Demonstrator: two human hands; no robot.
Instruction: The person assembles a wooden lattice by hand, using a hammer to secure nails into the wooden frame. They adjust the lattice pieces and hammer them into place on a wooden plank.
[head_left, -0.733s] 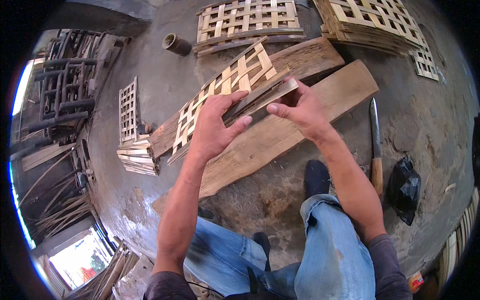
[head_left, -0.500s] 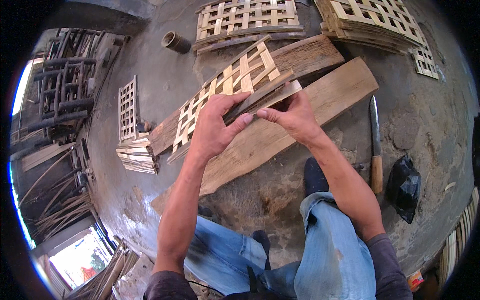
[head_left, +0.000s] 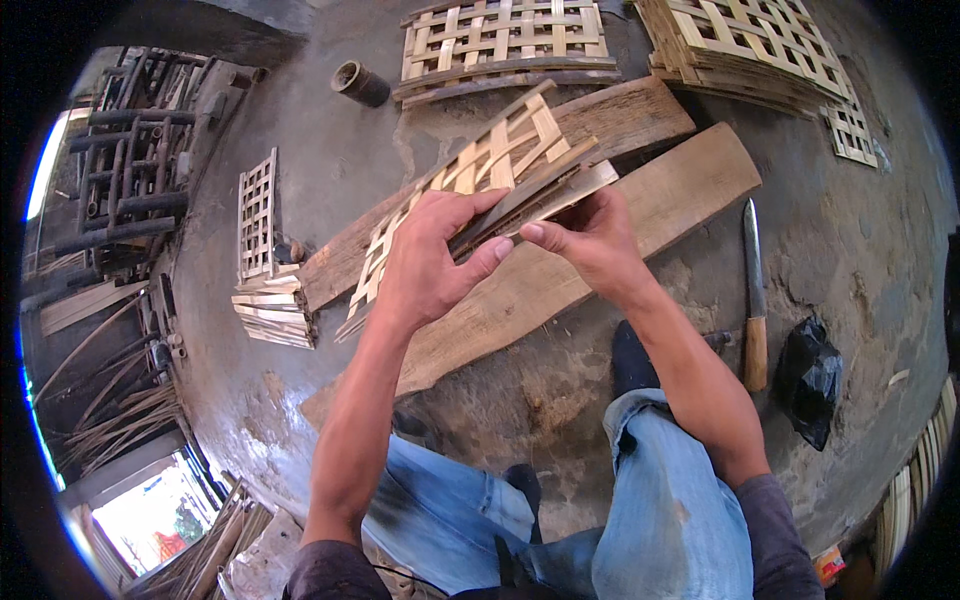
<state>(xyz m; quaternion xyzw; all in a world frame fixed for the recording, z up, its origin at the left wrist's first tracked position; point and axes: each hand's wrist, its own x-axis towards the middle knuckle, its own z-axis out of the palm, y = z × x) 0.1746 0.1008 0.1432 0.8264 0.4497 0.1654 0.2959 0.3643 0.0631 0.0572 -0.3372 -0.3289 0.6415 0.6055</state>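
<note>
Both hands are closed on a woven bamboo lattice panel (head_left: pixel 500 160), tilted above two wooden planks. My left hand (head_left: pixel 425 255) grips its near edge, fingers over the top and thumb below. A bundled rim of dark and pale bamboo slats (head_left: pixel 545 195) runs along that edge. My right hand (head_left: pixel 605 245) pinches the pale slat at the right end of the rim, thumb in front and fingers mostly hidden behind. The two thumbs are close together. Below the hands lies the near plank (head_left: pixel 530 300); the far plank (head_left: pixel 635 115) passes partly behind the panel.
A long knife (head_left: pixel 755 300) and a black plastic bag (head_left: pixel 810 380) lie on the right. Lattice panels (head_left: pixel 505 40) and a stacked pile (head_left: pixel 750 50) sit at the far side. On the left are a bamboo tube (head_left: pixel 360 85), a small lattice (head_left: pixel 257 215) and bundled strips (head_left: pixel 275 315).
The panel and both hands are slightly tilted and shifted rightward in the picture; the whole view has also moved a little. Both grips stay much the same.
</note>
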